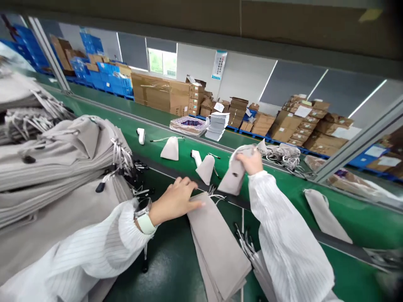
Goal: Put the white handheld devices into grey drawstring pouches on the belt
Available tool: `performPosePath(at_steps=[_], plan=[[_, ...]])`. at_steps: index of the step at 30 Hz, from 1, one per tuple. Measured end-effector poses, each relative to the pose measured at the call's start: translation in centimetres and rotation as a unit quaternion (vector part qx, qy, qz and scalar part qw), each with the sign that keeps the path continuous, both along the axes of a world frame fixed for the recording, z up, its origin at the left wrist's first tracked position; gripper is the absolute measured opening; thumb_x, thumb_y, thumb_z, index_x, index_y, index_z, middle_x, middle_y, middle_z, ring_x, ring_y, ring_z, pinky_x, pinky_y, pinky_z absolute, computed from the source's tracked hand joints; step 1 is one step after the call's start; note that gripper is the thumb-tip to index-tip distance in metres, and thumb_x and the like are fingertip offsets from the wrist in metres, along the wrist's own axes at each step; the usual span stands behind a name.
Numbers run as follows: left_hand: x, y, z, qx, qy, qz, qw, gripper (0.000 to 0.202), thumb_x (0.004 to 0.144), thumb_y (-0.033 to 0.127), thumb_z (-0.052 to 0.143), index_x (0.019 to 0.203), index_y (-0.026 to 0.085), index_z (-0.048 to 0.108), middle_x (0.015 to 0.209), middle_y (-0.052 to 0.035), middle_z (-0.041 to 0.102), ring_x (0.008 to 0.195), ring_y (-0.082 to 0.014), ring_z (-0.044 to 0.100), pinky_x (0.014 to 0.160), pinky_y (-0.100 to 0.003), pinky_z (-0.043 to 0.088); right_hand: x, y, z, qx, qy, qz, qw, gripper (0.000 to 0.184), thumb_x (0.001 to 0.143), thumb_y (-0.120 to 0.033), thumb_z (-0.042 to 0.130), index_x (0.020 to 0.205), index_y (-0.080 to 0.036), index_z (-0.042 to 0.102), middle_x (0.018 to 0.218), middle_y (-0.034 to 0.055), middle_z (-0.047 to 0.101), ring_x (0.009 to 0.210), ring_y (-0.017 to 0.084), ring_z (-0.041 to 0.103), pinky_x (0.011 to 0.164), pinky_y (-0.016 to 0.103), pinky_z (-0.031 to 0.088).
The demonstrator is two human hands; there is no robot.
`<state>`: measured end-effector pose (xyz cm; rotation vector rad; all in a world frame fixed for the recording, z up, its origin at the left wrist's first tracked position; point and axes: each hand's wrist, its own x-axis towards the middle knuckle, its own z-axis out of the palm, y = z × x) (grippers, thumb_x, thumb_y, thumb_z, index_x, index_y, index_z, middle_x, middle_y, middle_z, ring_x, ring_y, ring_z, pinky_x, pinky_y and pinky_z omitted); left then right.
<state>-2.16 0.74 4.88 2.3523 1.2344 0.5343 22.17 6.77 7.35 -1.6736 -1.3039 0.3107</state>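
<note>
My right hand [252, 162] grips a light grey drawstring pouch [233, 178] by its upper end, over the green conveyor belt [270, 197]. The pouch hangs with its wide end down. My left hand [176, 200], with a watch at the wrist, has its fingers apart and reaches over the top end of a stack of flat grey pouches [220, 247]. Whether its thumb touches the stack I cannot tell. Near the hands on the belt lie a small grey pouch [205, 169], another pouch [170, 149] and a white handheld device [196, 157].
Large piles of grey drawstring bags [59, 159] fill the left side. A second white device [141, 136] and a long pouch [327, 214] lie on the belt. Beyond it are a stack of papers [217, 126], a basket [189, 126] and tangled cords [281, 155]. A metal post [355, 138] stands right.
</note>
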Motion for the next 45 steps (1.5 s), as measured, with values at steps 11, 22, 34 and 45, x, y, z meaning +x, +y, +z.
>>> performPosePath(at_steps=[11, 22, 34, 45], plan=[[0.0, 0.1, -2.2, -0.001, 0.076, -0.023, 0.997, 0.029, 0.066, 0.015, 0.052, 0.095, 0.020, 0.047, 0.094, -0.0059, 0.047, 0.091, -0.0246, 0.042, 0.073, -0.035, 0.036, -4.8, 0.0, -5.0, -0.038, -0.423, 0.109, 0.899, 0.050, 0.070, -0.048, 0.046, 0.116, -0.030, 0.043, 0.126, 0.0089, 0.033, 0.116, 0.028, 0.028, 0.086, 0.044, 0.028], [-0.1, 0.8, -2.6, -0.036, 0.058, -0.038, 0.997, 0.031, 0.060, 0.010, 0.048, 0.090, 0.016, 0.047, 0.088, -0.0066, 0.046, 0.086, -0.0236, 0.043, 0.071, -0.033, 0.037, 2.1, 1.3, -4.8, -0.204, -0.468, -0.118, 0.852, 0.027, 0.072, -0.019, 0.044, 0.090, -0.010, 0.061, 0.105, 0.0188, 0.051, 0.101, 0.034, 0.040, 0.076, 0.047, 0.033], [0.2, 0.6, -2.2, 0.001, 0.027, -0.048, 0.998, 0.026, 0.064, 0.007, 0.049, 0.088, 0.018, 0.046, 0.091, -0.0046, 0.047, 0.092, -0.0217, 0.044, 0.077, -0.031, 0.037, -2.6, 3.9, -8.5, -0.166, -0.209, 0.096, 0.959, 0.048, 0.069, -0.015, 0.051, 0.116, -0.020, 0.043, 0.105, 0.0112, 0.052, 0.099, 0.025, 0.047, 0.083, 0.037, 0.034], [0.7, -0.4, -2.5, 0.155, 0.055, -0.063, 0.984, 0.026, 0.072, 0.001, 0.043, 0.092, 0.017, 0.045, 0.090, -0.0046, 0.046, 0.088, -0.0208, 0.043, 0.077, -0.032, 0.038, -2.8, 1.2, -2.7, -0.016, 0.321, 0.345, 0.882, 0.089, 0.061, -0.022, 0.062, 0.128, -0.033, 0.005, 0.096, 0.0001, 0.058, 0.084, 0.017, 0.059, 0.071, 0.037, 0.048]])
